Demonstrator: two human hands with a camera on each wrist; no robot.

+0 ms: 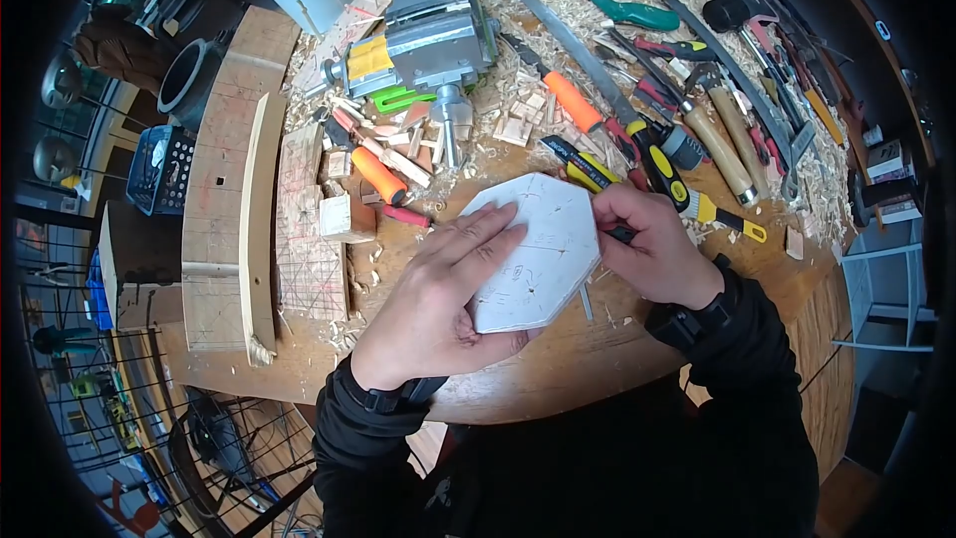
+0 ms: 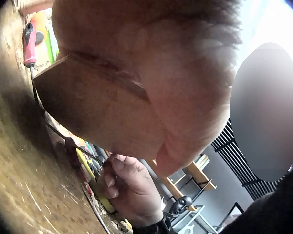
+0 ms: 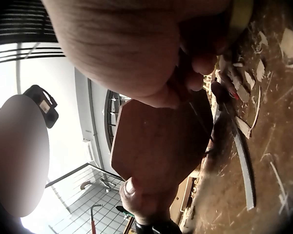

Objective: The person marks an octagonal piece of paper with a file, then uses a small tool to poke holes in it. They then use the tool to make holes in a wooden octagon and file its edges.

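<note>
My left hand [image 1: 438, 289] grips a white octagonal board [image 1: 543, 259] with pencil marks and a few small holes, fingers spread over its face and thumb at the near edge. The bare wooden underside [image 2: 97, 107] shows in the left wrist view, tilted above the table. At the board's right edge, my right hand [image 1: 647, 239] curls round a dark-handled tool [image 1: 622, 234]. Its thin shaft [image 3: 201, 119] runs beneath the board in the right wrist view; I cannot tell which kind of tool it is. A narrow metal strip [image 3: 243, 170] lies on the table below.
A metal vise [image 1: 433, 35] stands at the back among wood shavings. Orange-handled knives [image 1: 573, 100], a green-handled saw [image 1: 637, 12], chisels and files crowd the right. Long boards [image 1: 224, 179] and a wooden block [image 1: 349, 217] lie left. A red-handled screwdriver [image 2: 29, 46] is near the board.
</note>
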